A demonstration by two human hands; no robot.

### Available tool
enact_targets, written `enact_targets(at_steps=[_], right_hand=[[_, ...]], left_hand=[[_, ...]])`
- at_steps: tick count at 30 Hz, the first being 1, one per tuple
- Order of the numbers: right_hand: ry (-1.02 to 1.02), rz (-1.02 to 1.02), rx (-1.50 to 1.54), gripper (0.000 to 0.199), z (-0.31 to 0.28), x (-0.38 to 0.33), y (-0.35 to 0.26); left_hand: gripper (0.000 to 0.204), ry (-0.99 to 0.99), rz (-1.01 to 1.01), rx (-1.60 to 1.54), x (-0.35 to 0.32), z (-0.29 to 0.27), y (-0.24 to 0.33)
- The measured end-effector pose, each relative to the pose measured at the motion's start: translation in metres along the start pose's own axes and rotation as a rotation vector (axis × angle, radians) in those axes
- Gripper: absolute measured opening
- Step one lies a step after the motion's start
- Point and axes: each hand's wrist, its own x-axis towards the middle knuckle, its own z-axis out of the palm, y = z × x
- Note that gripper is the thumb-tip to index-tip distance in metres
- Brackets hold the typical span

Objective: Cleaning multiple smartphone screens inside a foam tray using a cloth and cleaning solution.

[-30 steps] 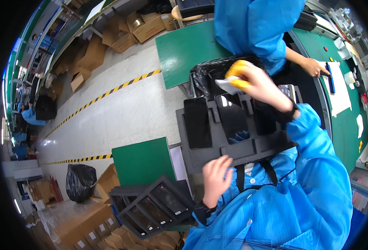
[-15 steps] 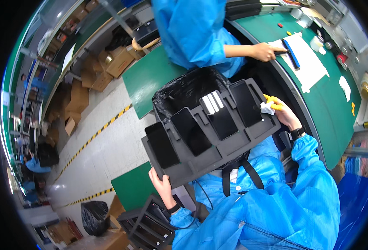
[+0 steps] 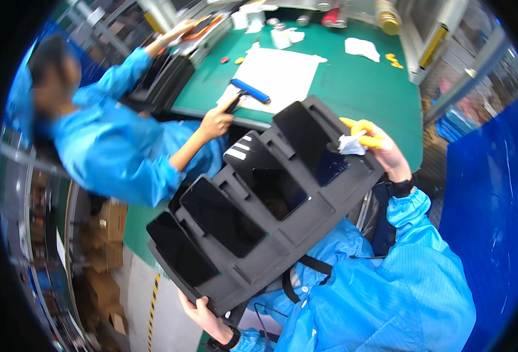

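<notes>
The left hand (image 3: 203, 311) is gripping the lower corner of the black tray (image 3: 259, 205), fingers closed on its edge. The tray is hanging tilted in the air, off the green worktop (image 3: 352, 88). The right hand (image 3: 382, 149) is pinching a white cloth (image 3: 350, 144) at the tray's top corner. Judging by the tilt, a firm hold would be keeping the dark panels (image 3: 221, 216) seated.

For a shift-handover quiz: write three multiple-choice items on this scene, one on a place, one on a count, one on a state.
1. Where is the blue roller?
A. on white paper on the green table
B. on the floor
C. in the tray

2. How many dark glass panels sit in the black tray?
A. one
B. four
C. seven

3. How is the tray?
A. flat on the table
B. held tilted by both hands
C. lying on the floor

A: it rests on the paper.
B: four slots are filled.
B: left hand underneath, right hand on top.
</notes>
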Motion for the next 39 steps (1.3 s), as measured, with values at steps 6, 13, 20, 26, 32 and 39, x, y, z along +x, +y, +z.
enact_targets(at_steps=[6, 13, 20, 26, 32, 39], right_hand=[[0.38, -0.139, -0.103, 0.019, -0.148, -0.069, -0.032], [0.696, -0.159, -0.087, 0.033, -0.282, -0.084, 0.01], [0.885, -0.18, -0.307, 0.028, -0.327, -0.066, 0.028], [0.947, -0.433, -0.866, 0.014, -0.301, -0.044, 0.01], [0.906, -0.445, -0.877, 0.019, -0.294, -0.041, 0.005], [0.892, -0.533, -0.594, 0.02, -0.196, -0.052, -0.01]], left_hand=[[0.058, -0.546, 0.229, -0.028, 0.071, 0.193, 0.061], [0.047, -0.846, 0.522, 0.121, 0.125, 0.445, 0.019], [0.049, -0.85, 0.586, 0.183, 0.138, 0.568, -0.016], [0.048, -0.819, 0.703, 0.304, 0.144, 0.612, -0.002], [0.05, -0.748, 0.845, 0.262, 0.137, 0.628, -0.009], [0.049, -0.691, 0.754, 0.111, 0.08, 0.591, 0.021]])
